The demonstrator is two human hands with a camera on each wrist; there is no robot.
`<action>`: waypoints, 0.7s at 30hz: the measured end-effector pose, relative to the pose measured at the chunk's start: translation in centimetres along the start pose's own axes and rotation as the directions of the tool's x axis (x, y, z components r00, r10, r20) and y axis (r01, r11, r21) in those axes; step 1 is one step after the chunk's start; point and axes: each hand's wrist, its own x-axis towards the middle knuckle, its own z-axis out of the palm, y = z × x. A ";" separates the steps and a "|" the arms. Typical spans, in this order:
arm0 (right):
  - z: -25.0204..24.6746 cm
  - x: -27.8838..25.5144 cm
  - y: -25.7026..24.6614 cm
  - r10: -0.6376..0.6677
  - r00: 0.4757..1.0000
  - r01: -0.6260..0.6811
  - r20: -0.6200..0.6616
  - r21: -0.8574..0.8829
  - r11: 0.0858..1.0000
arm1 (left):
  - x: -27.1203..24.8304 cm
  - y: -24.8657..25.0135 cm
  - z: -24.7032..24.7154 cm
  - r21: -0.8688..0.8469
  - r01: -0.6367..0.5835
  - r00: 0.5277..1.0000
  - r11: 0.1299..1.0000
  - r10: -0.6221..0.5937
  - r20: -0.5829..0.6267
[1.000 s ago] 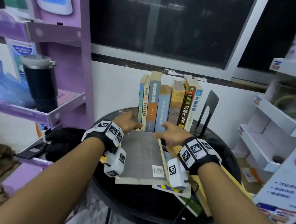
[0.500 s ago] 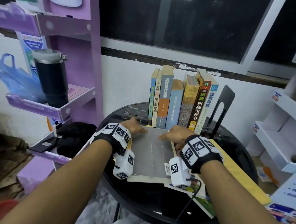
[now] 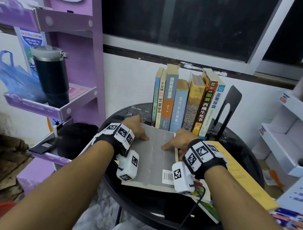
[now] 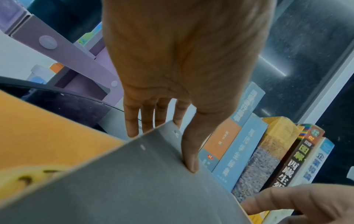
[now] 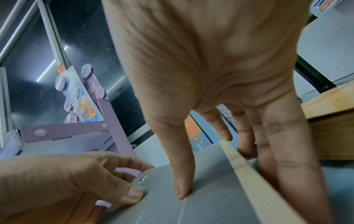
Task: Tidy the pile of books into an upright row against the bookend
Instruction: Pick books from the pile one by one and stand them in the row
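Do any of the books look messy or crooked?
Yes. The grey book lies flat on the round table, gripped at its far corners by the left hand and right hand. More flat books stick out askew beneath it. The standing row leans slightly toward the bookend.

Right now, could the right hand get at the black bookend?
Probably yes: the right hand grips the grey book, and the bookend stands just beyond it with nothing between, though it would have to let go first.
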 end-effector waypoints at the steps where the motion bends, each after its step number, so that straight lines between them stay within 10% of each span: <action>1: -0.1 -0.1 -0.1 -0.001 1.000 0.001 0.001 0.018 1.000 | 0.0 0.1 -0.2 -0.022 -0.004 1.000 1.000 0.004 -0.002; 12: -2.8 -1.7 -1.3 -0.139 0.969 0.197 -0.203 0.301 0.933 | -0.7 1.1 -4.1 -0.371 -0.096 0.986 0.924 0.038 -0.161; 21: -3.9 -3.5 -1.9 -0.359 0.758 0.589 -0.544 0.335 0.736 | -1.3 2.3 -7.1 -0.683 -0.362 0.927 0.634 0.167 -0.336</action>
